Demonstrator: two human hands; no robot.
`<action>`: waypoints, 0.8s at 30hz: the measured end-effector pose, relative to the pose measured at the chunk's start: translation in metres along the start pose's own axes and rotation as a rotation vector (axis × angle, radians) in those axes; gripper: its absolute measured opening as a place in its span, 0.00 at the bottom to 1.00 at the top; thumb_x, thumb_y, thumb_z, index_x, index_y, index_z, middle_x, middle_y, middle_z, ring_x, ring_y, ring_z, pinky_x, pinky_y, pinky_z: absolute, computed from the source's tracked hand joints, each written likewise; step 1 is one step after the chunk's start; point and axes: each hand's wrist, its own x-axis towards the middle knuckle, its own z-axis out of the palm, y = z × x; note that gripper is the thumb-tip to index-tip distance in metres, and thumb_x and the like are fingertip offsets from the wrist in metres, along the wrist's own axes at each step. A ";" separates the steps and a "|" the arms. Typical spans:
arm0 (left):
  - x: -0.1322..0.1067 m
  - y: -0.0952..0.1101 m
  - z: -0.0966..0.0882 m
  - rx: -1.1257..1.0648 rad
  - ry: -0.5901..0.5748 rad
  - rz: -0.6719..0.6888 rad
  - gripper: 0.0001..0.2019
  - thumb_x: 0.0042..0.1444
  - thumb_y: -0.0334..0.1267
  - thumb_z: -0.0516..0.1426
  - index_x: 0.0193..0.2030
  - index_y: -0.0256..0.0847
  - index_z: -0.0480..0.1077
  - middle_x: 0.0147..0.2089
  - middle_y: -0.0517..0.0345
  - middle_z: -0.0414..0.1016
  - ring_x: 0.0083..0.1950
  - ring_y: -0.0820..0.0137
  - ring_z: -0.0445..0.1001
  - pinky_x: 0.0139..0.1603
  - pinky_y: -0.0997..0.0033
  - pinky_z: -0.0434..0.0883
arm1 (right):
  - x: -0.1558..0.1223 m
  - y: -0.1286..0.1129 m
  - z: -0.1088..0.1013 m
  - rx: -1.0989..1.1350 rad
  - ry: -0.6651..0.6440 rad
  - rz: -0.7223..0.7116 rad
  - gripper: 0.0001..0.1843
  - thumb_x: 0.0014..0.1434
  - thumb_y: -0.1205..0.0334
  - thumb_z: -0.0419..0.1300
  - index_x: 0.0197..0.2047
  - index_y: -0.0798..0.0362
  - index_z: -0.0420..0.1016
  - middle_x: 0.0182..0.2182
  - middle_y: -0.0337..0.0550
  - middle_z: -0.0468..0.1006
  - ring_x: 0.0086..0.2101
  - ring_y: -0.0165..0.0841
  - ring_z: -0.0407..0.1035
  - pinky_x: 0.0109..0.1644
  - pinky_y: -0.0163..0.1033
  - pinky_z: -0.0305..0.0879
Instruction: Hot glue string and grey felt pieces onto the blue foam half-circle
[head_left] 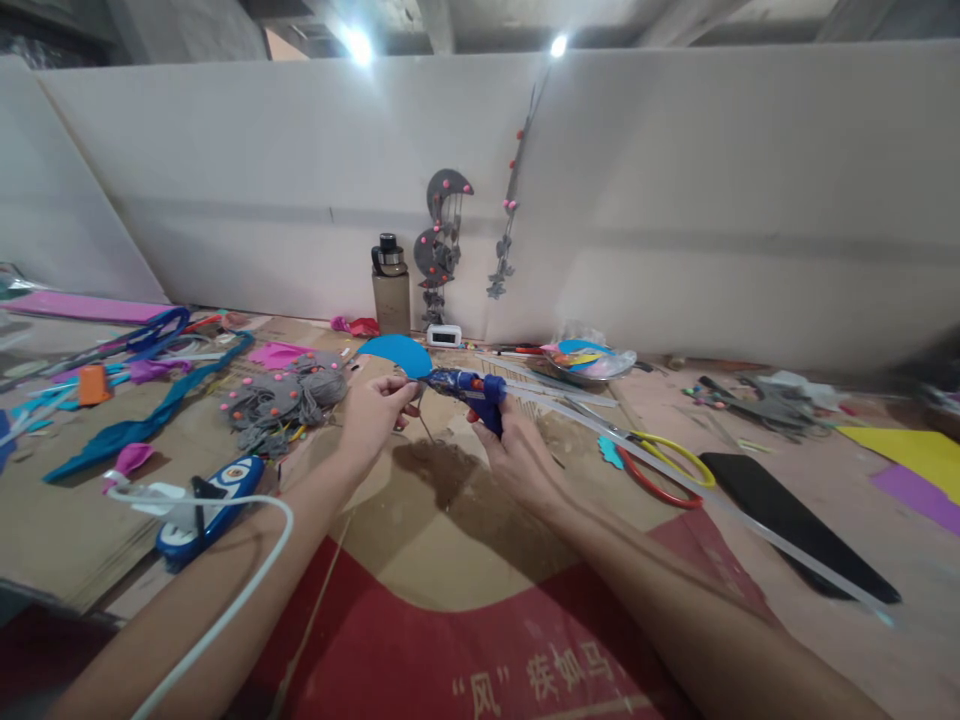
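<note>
My right hand (510, 440) is wrapped round the handle of a blue hot glue gun (480, 392). A long clear glue stick (622, 440) runs out of its back toward the lower right. Pinched in the fingers of my left hand (379, 412) is a blue crescent-shaped felt piece (397, 352), held up above the cardboard. The glue gun's nozzle points left at the felt, close to my left fingertips; whether it touches cannot be made out. A thin strand hangs below my left fingers.
Scissors (667, 470) and a black phone-like slab (795, 520) lie at right. A dish of scraps (589, 365) stands behind them. Left are grey yarn pieces (281, 400) and a blue device with a white cable (210, 510). A bottle (390, 290) stands by the wall, where grey moon hangings (446, 190) hang.
</note>
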 end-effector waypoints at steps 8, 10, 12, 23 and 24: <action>0.001 0.002 -0.001 -0.050 -0.003 -0.017 0.16 0.42 0.45 0.63 0.32 0.34 0.72 0.27 0.55 0.75 0.23 0.74 0.73 0.18 0.80 0.62 | 0.000 0.001 0.000 0.025 0.019 0.009 0.13 0.59 0.61 0.50 0.47 0.53 0.63 0.39 0.46 0.74 0.39 0.37 0.68 0.44 0.42 0.62; 0.001 0.003 -0.001 -0.051 0.003 -0.018 0.16 0.41 0.45 0.63 0.32 0.34 0.72 0.27 0.56 0.74 0.23 0.74 0.72 0.18 0.80 0.61 | 0.000 0.002 0.000 0.019 0.020 0.016 0.13 0.59 0.61 0.50 0.47 0.53 0.63 0.39 0.46 0.74 0.38 0.37 0.68 0.45 0.42 0.62; 0.000 0.004 -0.001 -0.051 0.008 -0.016 0.15 0.41 0.45 0.63 0.32 0.34 0.72 0.26 0.57 0.74 0.23 0.74 0.72 0.18 0.80 0.62 | 0.000 0.002 0.000 0.015 0.017 0.028 0.13 0.59 0.61 0.50 0.47 0.53 0.63 0.38 0.46 0.74 0.38 0.37 0.68 0.44 0.42 0.62; 0.001 0.008 -0.001 -0.111 0.018 -0.027 0.15 0.40 0.44 0.63 0.30 0.35 0.71 0.23 0.60 0.71 0.22 0.75 0.71 0.18 0.79 0.61 | 0.004 0.011 0.002 0.072 0.077 0.062 0.11 0.56 0.61 0.52 0.43 0.53 0.65 0.36 0.44 0.73 0.36 0.35 0.67 0.41 0.42 0.64; 0.002 0.007 -0.001 -0.125 0.017 -0.029 0.15 0.40 0.45 0.63 0.30 0.35 0.71 0.23 0.60 0.71 0.22 0.75 0.71 0.18 0.79 0.61 | 0.007 0.016 0.004 0.120 0.075 0.086 0.11 0.55 0.61 0.52 0.42 0.53 0.65 0.36 0.44 0.73 0.34 0.34 0.67 0.39 0.41 0.65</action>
